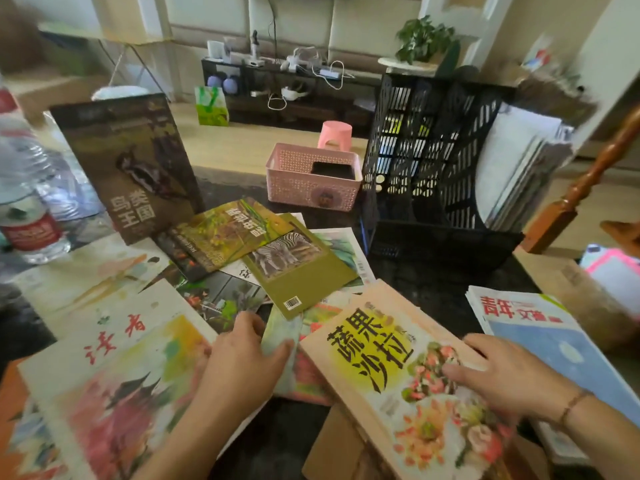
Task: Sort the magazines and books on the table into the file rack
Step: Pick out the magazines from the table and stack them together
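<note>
A pile of magazines and books covers the dark table. My right hand (498, 379) rests flat with straight fingers on a pinkish salad cookbook (391, 362) at the front. My left hand (247, 355) lies on a greenish magazine (282, 341) next to a white magazine with red characters (114, 348); whether its fingers grip the edge I cannot tell. An olive zebra book (298, 268) and a green insect book (228, 230) lie further back. A dark bird book (135, 164) stands upright at the left. The black mesh file rack (426, 161) stands back right, holding white magazines (516, 164).
A pink basket (311, 174) sits beside the rack. Water bottles (24, 188) stand at the far left. A blue and white magazine stack (540, 341) lies at the right, near a wooden chair post (588, 181). Cardboard (332, 448) lies at the front edge.
</note>
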